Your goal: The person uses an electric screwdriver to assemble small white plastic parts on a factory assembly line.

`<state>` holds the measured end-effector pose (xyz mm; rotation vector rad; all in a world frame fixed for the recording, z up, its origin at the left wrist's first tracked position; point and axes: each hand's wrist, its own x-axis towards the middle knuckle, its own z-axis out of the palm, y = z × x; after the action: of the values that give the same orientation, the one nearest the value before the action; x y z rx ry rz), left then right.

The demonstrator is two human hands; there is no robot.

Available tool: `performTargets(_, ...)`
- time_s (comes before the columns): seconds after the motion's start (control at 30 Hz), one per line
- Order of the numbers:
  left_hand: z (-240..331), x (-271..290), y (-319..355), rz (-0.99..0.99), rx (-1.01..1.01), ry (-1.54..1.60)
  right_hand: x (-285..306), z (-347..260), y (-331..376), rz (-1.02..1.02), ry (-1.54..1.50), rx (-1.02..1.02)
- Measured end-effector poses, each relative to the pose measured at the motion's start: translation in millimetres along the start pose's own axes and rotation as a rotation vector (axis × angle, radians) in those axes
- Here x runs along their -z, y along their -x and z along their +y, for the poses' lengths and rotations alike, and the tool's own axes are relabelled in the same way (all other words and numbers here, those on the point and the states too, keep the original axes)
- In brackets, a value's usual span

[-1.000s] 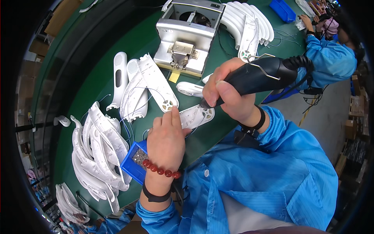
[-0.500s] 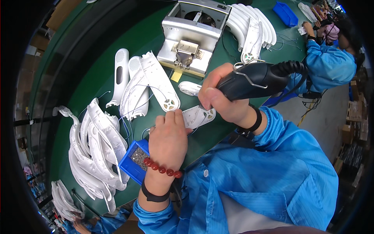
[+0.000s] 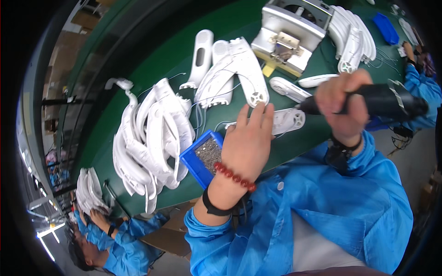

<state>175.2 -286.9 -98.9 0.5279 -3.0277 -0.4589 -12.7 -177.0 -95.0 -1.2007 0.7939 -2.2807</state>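
My right hand [image 3: 343, 103] grips a black electric screwdriver [image 3: 386, 100], its tip pointing left toward a white plastic housing [image 3: 287, 120] lying on the green table [image 3: 152, 64]. My left hand [image 3: 248, 142] rests flat on the left end of that housing, fingers spread, with a red bead bracelet and a black band on the wrist. A small blue tray of screws [image 3: 205, 156] sits just left of my left hand.
A pile of white curved shells [image 3: 147, 138] lies to the left, more shells [image 3: 230, 69] ahead and a stack [image 3: 352, 32] at the far right. A grey metal fixture [image 3: 290, 32] stands at the back. Other workers in blue sit at lower left [image 3: 106, 230] and right [image 3: 421, 87].
The view has shifted, so everything sits further right. My right hand has pulled the screwdriver to the right and lower, and my left hand stays pressed on the white housing.
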Motion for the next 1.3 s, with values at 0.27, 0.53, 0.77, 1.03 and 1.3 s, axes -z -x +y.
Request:
performTargets(0.27, -29, 23, 102, 0.225, 0.399, -0.211, 5, -28, 2, -0.005, 0.032, -0.029)
performTargets(0.53, -26, -11, 97, 0.097, 0.238, -0.212, 9, -35, 7, 0.062, -0.023, -0.058)
performTargets(0.77, -26, -5, 99, 0.304, 0.305, -0.196, 11, -45, 7, 0.077, -0.023, -0.069)
performTargets(1.03, 43, 11, 49, 0.442, 0.072, 0.447, -29, -54, 0, -0.077, -0.316, -0.074)
performTargets(1.3, 48, -3, 38, 0.405, 0.06, 0.573, -35, -45, 7, -0.078, -0.303, -0.124)
